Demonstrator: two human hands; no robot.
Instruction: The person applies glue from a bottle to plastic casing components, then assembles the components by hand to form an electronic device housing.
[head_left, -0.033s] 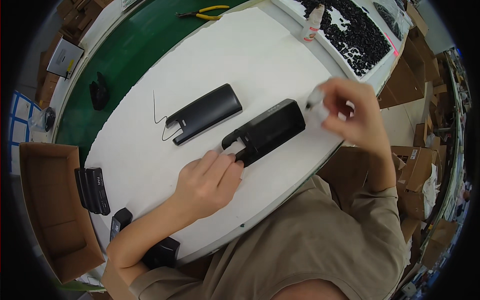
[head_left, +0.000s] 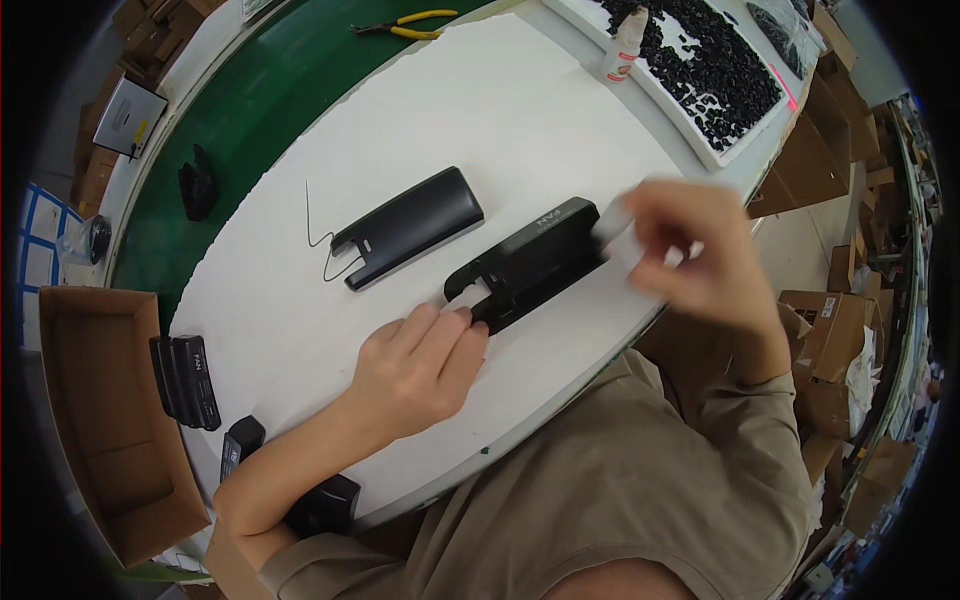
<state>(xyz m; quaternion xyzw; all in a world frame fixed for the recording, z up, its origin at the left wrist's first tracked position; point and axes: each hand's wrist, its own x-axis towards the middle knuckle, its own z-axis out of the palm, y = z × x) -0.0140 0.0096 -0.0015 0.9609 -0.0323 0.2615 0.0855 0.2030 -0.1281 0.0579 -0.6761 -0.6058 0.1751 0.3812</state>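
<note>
Brown cardboard is forming an open carton (head_left: pixel 105 400) at the view's eight o'clock, with stacked black casings (head_left: pixel 185 380) resting just beside it. Centrally, the left hand (head_left: pixel 415 365) is grasping a black plastic housing (head_left: pixel 535 260) by its notched end, seemingly steadying it, while at the housing's three o'clock the right hand (head_left: pixel 715 250) is apparently pinching a blurred whitish item (head_left: pixel 622 225), keeping it near.

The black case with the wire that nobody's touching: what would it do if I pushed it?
The black case would probably slide, not roll, because it lies on a broad side. Its smooth surface might feel slippery. The wire looks thin, so it may wobble.
</note>
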